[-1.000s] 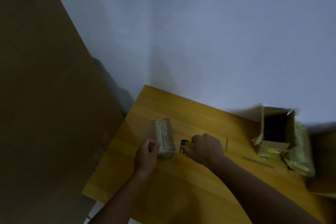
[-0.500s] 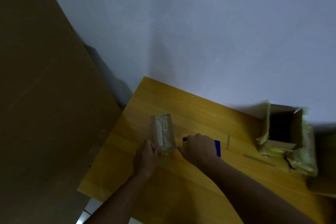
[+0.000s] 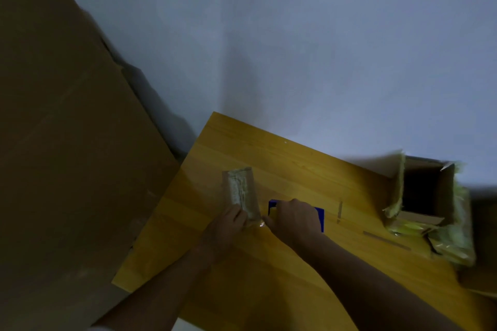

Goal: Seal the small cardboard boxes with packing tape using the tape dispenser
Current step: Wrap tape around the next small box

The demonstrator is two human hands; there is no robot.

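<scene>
Left grip: the left hand (image 3: pixel 226 231) rests at the near end of the small cardboard box (image 3: pixel 241 192), fingers curled against its near edge, holding it to the worktop (image 3: pixel 269 290).
Right grip: the right hand (image 3: pixel 293 219) is closed over the blue tape dispenser (image 3: pixel 320 216), just at 3 o'clock of the box's near end; the fingertips reach toward the box's near corner, where a shiny bit of tape (image 3: pixel 260 224) shows between the two hands.
Small cardboard box: lies flat on the worktop, long axis running from 6 to 12 o'clock, its top covered in pale, wrinkled tape. Whether the near end is fully taped is too dim to tell.
Tape dispenser: mostly hidden under the right hand; blue parts show at 11 o'clock and 3 o'clock of the knuckles.
Worktop: yellow wood, seen at a tilt.
Tape strips: one short strip (image 3: pixel 339 211) stuck on the wood at 3 o'clock of the dispenser, a longer strip (image 3: pixel 386 240) further out at 4 o'clock.
Open box (image 3: pixel 425 191): at 3 o'clock by the far right edge, flaps up, dark inside, with taped packages (image 3: pixel 457 239) beside it.
Cardboard sheet (image 3: pixel 67 142): large, leaning at 9 o'clock, off the worktop.
Wall (image 3: pixel 295 48): pale, at 12 o'clock.
</scene>
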